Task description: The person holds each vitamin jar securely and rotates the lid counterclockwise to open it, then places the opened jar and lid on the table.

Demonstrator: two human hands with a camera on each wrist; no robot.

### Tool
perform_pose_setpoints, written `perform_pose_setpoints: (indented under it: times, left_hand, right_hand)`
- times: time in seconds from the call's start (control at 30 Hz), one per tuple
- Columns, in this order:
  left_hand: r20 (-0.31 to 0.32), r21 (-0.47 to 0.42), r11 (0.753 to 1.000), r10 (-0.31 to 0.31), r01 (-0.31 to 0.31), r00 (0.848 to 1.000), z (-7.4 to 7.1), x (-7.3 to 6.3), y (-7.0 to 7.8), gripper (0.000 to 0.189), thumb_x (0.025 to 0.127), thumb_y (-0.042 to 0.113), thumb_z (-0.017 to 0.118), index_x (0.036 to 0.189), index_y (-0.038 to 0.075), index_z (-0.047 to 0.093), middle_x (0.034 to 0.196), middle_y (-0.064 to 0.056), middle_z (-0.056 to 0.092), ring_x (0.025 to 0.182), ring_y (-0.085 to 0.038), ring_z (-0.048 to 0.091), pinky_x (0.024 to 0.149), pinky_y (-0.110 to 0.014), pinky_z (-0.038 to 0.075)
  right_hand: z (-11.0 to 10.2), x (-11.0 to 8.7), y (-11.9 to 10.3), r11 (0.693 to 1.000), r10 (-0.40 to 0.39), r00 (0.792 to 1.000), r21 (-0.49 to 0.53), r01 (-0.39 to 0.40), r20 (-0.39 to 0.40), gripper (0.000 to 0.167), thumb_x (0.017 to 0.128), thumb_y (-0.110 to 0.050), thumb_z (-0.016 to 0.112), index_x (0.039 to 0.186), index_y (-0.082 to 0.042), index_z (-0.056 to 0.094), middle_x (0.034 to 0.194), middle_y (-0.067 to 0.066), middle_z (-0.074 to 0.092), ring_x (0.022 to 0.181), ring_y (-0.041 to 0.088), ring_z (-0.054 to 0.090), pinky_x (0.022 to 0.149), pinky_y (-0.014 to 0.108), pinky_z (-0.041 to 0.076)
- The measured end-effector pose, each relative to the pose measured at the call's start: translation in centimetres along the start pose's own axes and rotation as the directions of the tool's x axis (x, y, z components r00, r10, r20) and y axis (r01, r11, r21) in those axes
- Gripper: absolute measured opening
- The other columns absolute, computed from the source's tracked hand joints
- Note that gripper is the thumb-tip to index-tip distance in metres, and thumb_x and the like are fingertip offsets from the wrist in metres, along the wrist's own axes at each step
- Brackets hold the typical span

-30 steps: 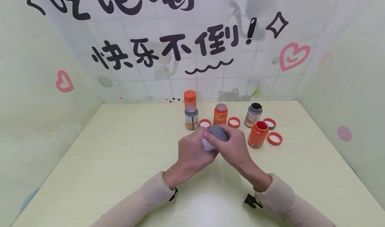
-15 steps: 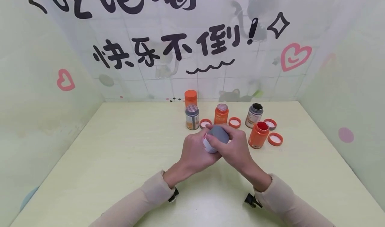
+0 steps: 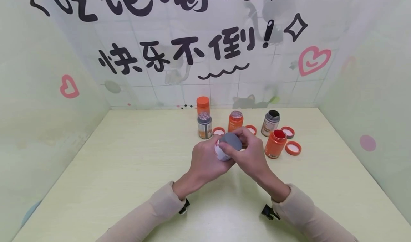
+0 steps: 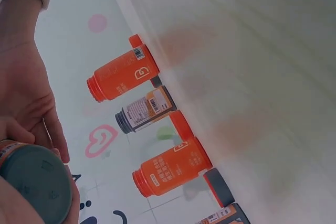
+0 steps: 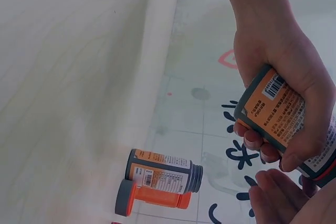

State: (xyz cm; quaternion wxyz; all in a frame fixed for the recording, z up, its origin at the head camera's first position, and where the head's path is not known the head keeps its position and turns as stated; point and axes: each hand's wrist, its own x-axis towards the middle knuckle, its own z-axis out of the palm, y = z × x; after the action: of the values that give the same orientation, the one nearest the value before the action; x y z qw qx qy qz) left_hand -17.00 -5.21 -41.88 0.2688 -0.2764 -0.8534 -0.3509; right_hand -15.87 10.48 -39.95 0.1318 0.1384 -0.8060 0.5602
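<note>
My left hand [image 3: 207, 160] grips a pill bottle [image 5: 275, 106] with a grey body and an orange-and-white label, its capped end tilted up toward me. In the head view the grey screw cap [image 3: 232, 141] faces up. My right hand [image 3: 253, 153] holds the cap at its edge, thumb on the near side and fingers bent at the far side. A red ring shows at the cap's lower edge in the right wrist view. The dark bottle base [image 4: 39, 184] fills the lower left of the left wrist view. The left palm hides most of the label from above.
Behind the hands stand a grey bottle [image 3: 204, 127] and an orange bottle [image 3: 236, 121], both with foil seals, and a capped orange bottle [image 3: 203, 104]. To the right are an opened grey bottle [image 3: 270, 124] and an opened orange bottle [image 3: 275, 145]. Several loose caps [image 3: 293, 148] lie around them.
The right hand's fingers have lifted and shifted along the far side of the cap while its thumb stays there. The left hand and bottle hold nearly still.
</note>
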Motion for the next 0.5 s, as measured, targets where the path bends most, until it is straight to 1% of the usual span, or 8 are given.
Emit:
perform_pose_setpoints:
  times: [0.07, 0.13, 0.27, 0.4, 0.5]
  left_hand:
    - [0.011, 0.008, 1.000, -0.007, 0.007, 1.000, -0.13, 0.05, 0.01, 0.037, 0.071, 0.028, 0.087, 0.094, 0.008, 0.065, 0.075, -0.001, 0.067, 0.057, -0.011, 0.061, 0.053, -0.018, 0.046]
    - [0.025, 0.012, 1.000, -0.009, 0.009, 1.000, -0.15, 0.10, -0.09, 0.037, 0.072, 0.029, 0.087, 0.093, 0.008, 0.065, 0.074, 0.000, 0.067, 0.057, -0.010, 0.061, 0.054, -0.017, 0.045]
    - [0.048, 0.001, 1.000, -0.002, 0.002, 0.999, -0.25, 0.25, -0.19, 0.035, 0.073, 0.028, 0.086, 0.092, 0.008, 0.065, 0.074, -0.001, 0.066, 0.057, -0.010, 0.060, 0.053, -0.017, 0.045]
    - [0.072, -0.026, 1.000, -0.003, 0.005, 0.997, -0.50, 0.41, -0.32, 0.033, 0.073, 0.025, 0.084, 0.093, 0.007, 0.065, 0.074, -0.001, 0.067, 0.057, -0.011, 0.061, 0.054, -0.017, 0.046]
    - [0.093, -0.050, 0.999, -0.017, 0.021, 0.996, -0.70, 0.45, -0.53, 0.031, 0.072, 0.021, 0.082, 0.094, 0.007, 0.066, 0.075, -0.001, 0.067, 0.059, -0.010, 0.060, 0.054, -0.017, 0.046]
  right_hand:
    - [-0.05, 0.00, 0.05, 1.000, 0.000, 1.000, -0.001, 0.000, -0.006, 0.033, 0.090, -0.028, 0.078, 0.114, -0.011, 0.065, 0.103, 0.006, 0.074, 0.089, 0.021, 0.066, 0.080, 0.033, 0.057]
    - [-0.13, -0.07, -0.06, 1.000, -0.003, 1.000, 0.002, 0.003, -0.008, 0.032, 0.090, -0.028, 0.079, 0.114, -0.011, 0.065, 0.104, 0.006, 0.074, 0.090, 0.020, 0.067, 0.083, 0.037, 0.057]
    - [-0.33, -0.05, -0.14, 1.000, -0.028, 1.000, 0.006, 0.028, 0.003, 0.032, 0.090, -0.025, 0.078, 0.116, -0.009, 0.067, 0.109, 0.006, 0.075, 0.094, 0.020, 0.070, 0.088, 0.042, 0.057]
    - [-0.54, 0.18, -0.08, 0.998, -0.066, 0.997, -0.004, 0.066, 0.037, 0.033, 0.091, -0.023, 0.078, 0.119, -0.009, 0.067, 0.109, 0.006, 0.076, 0.093, 0.019, 0.070, 0.086, 0.036, 0.058]
    - [-0.78, 0.44, -0.09, 0.996, -0.087, 0.993, -0.002, 0.087, 0.086, 0.033, 0.091, -0.021, 0.076, 0.121, -0.010, 0.066, 0.109, 0.006, 0.077, 0.092, 0.019, 0.069, 0.082, 0.031, 0.059]
